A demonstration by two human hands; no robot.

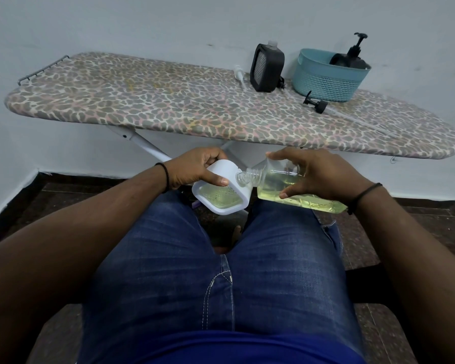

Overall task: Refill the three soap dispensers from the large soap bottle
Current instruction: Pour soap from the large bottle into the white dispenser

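**Desk:** Denim-clad knees fill the foreground — what sits just past them?

**Photographer:** Both hands, at twelve o'clock from the lap. The left hand (pixel 195 168) is wrapped around a white, square-sided plastic soap dispenser with a clear window (pixel 220 193), pump off, tilted toward the right. The right hand (pixel 315 173) is clamped over a large clear plastic soap bottle of pale yellow liquid (pixel 294 187), lying almost level, its threaded neck meeting the dispenser's mouth.

**Desk:** So which step is this?

**Photographer:** A pour into this dispenser, by my reading. Yellow liquid shows behind its window; no stream is visible at the neck.

**Desk:** And next?

**Photographer:** Probably raising the bottle's base a touch while keeping the two mouths lined up over the lap.

**Desk:** Beyond the hands?

**Photographer:** A leopard-print ironing board (pixel 142 101) against the wall. At one o'clock on it: a loose black pump head (pixel 315 102), a loose white pump (pixel 240 76), a black square dispenser with its pump removed (pixel 267 67), and a teal woven plastic basket (pixel 329 77) holding a black pump-topped dispenser (pixel 348 60).
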